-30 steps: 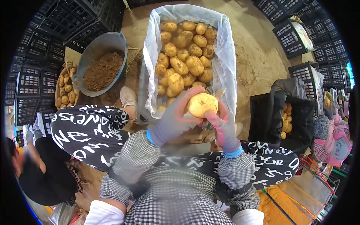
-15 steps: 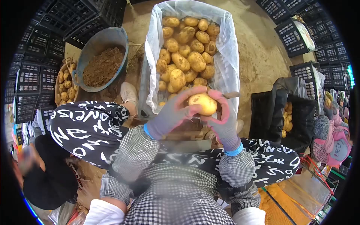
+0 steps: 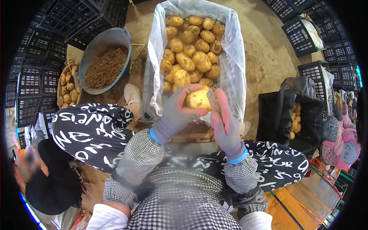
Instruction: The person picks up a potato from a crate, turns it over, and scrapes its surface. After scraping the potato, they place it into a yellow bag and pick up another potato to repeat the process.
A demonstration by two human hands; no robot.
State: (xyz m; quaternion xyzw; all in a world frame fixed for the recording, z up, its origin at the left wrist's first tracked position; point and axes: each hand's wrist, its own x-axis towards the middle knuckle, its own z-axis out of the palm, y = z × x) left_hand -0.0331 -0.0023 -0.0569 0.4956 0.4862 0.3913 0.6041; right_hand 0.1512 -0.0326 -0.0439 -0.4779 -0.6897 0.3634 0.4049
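My left hand (image 3: 178,113), in a grey and pink glove, is closed around a pale yellow potato (image 3: 198,100). In my gloved right hand (image 3: 225,124) is a short knife (image 3: 213,100), its flat grey blade upright against the potato's right side; its handle is hidden by the fingers. Both hands are above the near end of a crate lined with a translucent plastic sheet (image 3: 234,57). Many soil-marked potatoes (image 3: 184,61) lie inside that liner, beyond my hands.
On the left stands a blue-grey tub (image 3: 128,42) of soil, beside a basket of potatoes (image 3: 69,90). A black-lined crate (image 3: 270,119) with potatoes is at right. Stacked black crates (image 3: 30,80) line both sides. Another person (image 3: 48,180) sits at lower left.
The potato has shifted slightly left in my left hand. My right hand has turned, bringing the blade from pointing out rightward to lying against the potato.
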